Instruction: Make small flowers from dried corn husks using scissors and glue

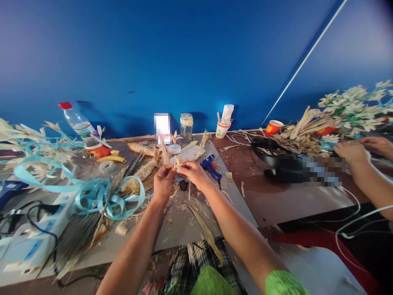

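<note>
My left hand [163, 181] and my right hand [195, 173] meet over the table. Between their fingertips is a small pale corn husk flower [177, 163], pinched from both sides. My fingers cover much of it. Just right of my right hand lies a blue hot glue gun [210, 165]. Dried corn cobs [141, 174] and husk pieces [164, 155] surround the far side of my left hand. A dark ring-shaped thing, perhaps a scissors handle [183, 185], shows below the hands.
Loops of light blue ribbon [107, 196] and a white power strip [39, 233] lie at left. A red-capped bottle [78, 121], a lidded jar [186, 128] and a paper cup [222, 129] stand along the wall. At right, a co-worker's hands [353, 153] are beside husks and white flowers [353, 104].
</note>
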`<state>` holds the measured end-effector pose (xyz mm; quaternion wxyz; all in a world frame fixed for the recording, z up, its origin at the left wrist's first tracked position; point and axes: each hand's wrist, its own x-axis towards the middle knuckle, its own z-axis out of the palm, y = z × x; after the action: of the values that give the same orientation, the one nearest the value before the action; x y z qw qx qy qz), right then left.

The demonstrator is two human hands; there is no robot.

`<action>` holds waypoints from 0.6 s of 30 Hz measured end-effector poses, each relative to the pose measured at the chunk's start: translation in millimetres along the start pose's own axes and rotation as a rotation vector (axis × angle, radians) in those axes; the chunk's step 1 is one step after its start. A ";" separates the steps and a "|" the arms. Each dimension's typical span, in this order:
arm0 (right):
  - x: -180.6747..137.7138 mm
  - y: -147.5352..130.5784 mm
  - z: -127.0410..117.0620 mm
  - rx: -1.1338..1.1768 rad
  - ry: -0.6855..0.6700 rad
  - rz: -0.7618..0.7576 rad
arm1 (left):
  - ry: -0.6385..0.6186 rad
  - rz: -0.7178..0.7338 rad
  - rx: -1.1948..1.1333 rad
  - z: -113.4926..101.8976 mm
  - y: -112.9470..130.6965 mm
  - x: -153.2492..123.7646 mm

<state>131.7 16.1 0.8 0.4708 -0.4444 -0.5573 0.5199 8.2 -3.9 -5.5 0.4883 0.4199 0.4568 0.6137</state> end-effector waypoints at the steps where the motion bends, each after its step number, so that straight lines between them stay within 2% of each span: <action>1: 0.4 0.8 1.5 0.013 0.027 0.006 | 0.000 0.005 -0.006 0.9 0.6 -0.8; 10: 0.0 -5.0 5.8 0.142 0.102 0.030 | -0.094 -0.047 -0.180 2.2 1.3 -4.6; 18: -1.0 -6.2 3.6 0.111 0.066 -0.007 | -0.119 -0.079 -0.254 -0.2 0.8 -1.9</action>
<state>128.3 14.1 6.8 0.5146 -0.4324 -0.5134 0.5335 8.2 -5.9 -4.9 0.5875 0.3719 0.3619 0.6209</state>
